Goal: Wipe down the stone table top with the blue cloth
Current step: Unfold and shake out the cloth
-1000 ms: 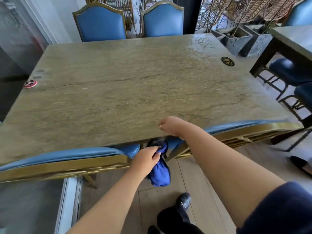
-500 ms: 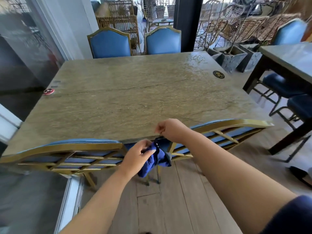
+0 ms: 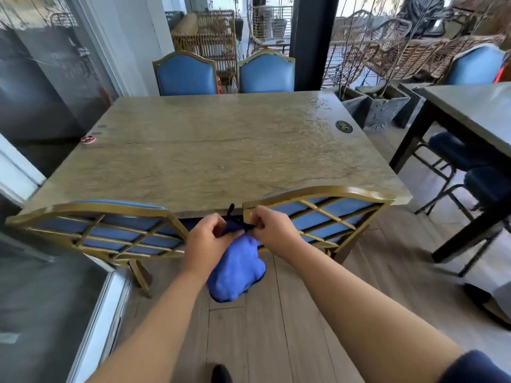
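The stone table top fills the middle of the view, greenish-brown and bare apart from two small round stickers. The blue cloth hangs bunched in the air in front of the table's near edge, above the wooden floor. My left hand grips its upper left part. My right hand pinches its top edge, where a dark strap or loop sticks up. Both hands are off the table, between the backs of two chairs.
Two gold-framed blue chairs stand pushed in at the near edge, two more at the far edge. A second table with dark chairs stands right. Glass panels run along the left; planters sit behind.
I have stepped back, so the table looks farther away. My right hand left the table edge and joined my left on the cloth, which now hangs lower and fuller.
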`<state>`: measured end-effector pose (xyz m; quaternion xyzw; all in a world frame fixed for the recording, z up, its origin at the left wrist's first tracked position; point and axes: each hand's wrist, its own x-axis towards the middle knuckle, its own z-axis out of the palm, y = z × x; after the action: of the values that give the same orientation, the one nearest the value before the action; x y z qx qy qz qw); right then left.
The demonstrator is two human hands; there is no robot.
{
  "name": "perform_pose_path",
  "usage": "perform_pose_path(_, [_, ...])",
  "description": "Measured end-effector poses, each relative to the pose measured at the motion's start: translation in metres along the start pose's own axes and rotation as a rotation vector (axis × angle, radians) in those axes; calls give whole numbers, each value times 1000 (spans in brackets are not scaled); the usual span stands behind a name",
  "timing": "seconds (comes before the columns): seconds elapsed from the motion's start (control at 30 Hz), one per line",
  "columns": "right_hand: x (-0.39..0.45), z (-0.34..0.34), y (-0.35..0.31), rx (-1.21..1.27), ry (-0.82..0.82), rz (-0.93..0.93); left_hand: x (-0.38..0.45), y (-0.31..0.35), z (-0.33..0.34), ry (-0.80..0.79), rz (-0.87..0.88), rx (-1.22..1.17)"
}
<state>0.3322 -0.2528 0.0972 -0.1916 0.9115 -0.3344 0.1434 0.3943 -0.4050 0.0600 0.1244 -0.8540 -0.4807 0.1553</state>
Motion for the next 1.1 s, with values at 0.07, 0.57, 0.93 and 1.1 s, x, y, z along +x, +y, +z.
perform_pose_path(0.07, [-12,-8,14,62,57,15,-6,7,2,-36,-29,27])
perform_pose_path(0.57, [-77,-96,81,516,88,-108,-38,104,76,-170,129,-64])
perform_pose_path(0.93, [-88,-196,101,478,401,-111,-15,159,141,-283,283,139])
perform_pose_path(1.1, [-64,-226,120,326,547,-118,-1,152,168,-306,224,300])
